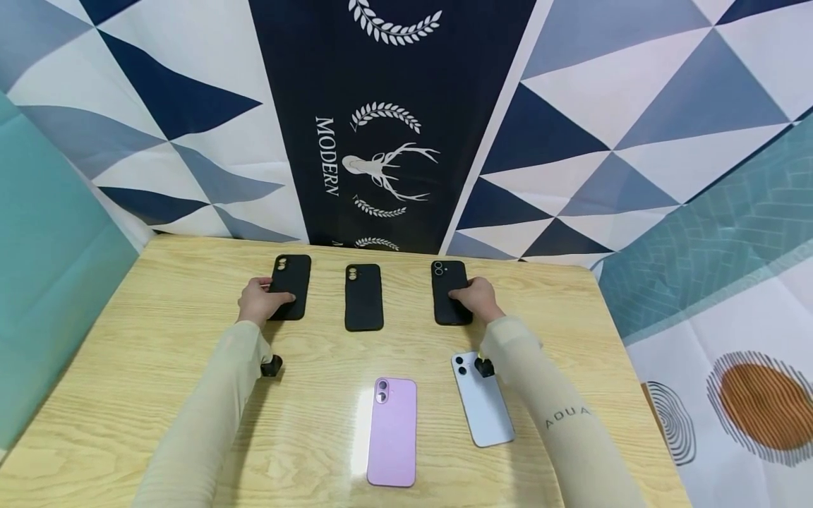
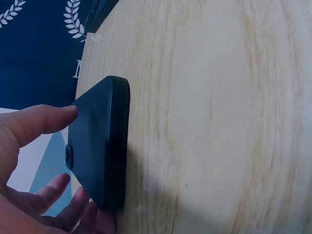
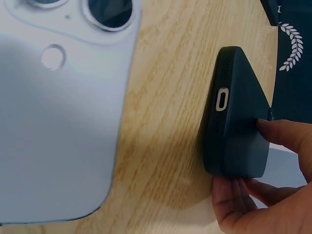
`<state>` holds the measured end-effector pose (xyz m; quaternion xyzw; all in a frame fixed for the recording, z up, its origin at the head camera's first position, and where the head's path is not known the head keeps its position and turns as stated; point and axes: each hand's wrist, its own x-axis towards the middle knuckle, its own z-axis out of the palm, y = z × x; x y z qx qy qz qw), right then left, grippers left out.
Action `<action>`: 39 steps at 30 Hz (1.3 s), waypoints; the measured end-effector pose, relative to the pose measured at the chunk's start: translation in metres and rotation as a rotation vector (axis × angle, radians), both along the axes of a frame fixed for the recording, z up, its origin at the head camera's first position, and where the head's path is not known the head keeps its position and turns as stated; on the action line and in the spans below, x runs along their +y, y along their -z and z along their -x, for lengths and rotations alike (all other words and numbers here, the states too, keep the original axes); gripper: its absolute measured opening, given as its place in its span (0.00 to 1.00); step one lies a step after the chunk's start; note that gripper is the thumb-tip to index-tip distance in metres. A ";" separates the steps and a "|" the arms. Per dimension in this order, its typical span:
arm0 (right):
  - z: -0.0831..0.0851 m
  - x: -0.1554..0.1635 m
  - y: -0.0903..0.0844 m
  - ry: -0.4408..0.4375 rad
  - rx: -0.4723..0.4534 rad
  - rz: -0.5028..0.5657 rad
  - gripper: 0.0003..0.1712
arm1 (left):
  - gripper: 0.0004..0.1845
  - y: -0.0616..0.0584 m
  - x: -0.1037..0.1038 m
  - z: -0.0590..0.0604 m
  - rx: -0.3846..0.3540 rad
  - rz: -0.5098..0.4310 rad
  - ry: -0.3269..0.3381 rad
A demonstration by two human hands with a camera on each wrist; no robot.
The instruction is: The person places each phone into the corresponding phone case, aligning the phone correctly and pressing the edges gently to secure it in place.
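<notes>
At the far left of the table, my left hand (image 1: 257,303) grips a black phone case (image 1: 295,275); the thumb lies on its back and the other fingers are at its outer edge. Wood colour shows through its camera holes. On the right, my right hand (image 1: 481,300) holds another black phone case (image 3: 243,122) by its side, thumb on top. Dark lenses show in its camera holes, and a pale-rimmed port shows at its end. Between them lies a third black phone case (image 1: 364,300), untouched. A pale blue phone (image 1: 485,416) lies partly under the right wrist.
A lilac phone (image 1: 392,444) lies back up near the front middle of the wooden table (image 1: 317,423). Behind the table's far edge hangs a patterned cloth (image 1: 394,141) with a deer head. Black wrist devices (image 1: 272,365) hang below the sleeves.
</notes>
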<state>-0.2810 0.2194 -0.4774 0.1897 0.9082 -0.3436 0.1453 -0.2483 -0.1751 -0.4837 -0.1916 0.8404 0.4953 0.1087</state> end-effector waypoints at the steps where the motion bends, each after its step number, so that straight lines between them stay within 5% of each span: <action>1: -0.001 0.000 0.000 0.000 0.003 -0.001 0.34 | 0.39 -0.001 0.001 0.000 -0.001 0.005 -0.001; 16: -0.009 0.005 0.000 -0.002 -0.006 -0.006 0.35 | 0.40 0.008 0.003 0.005 -0.013 0.133 0.016; 25: -0.037 0.017 -0.009 -0.052 0.004 0.040 0.38 | 0.41 0.003 0.007 0.005 -0.034 0.190 0.004; 39: -0.095 0.033 -0.011 -0.129 -0.013 -0.054 0.39 | 0.42 -0.006 0.011 0.003 -0.087 0.231 0.042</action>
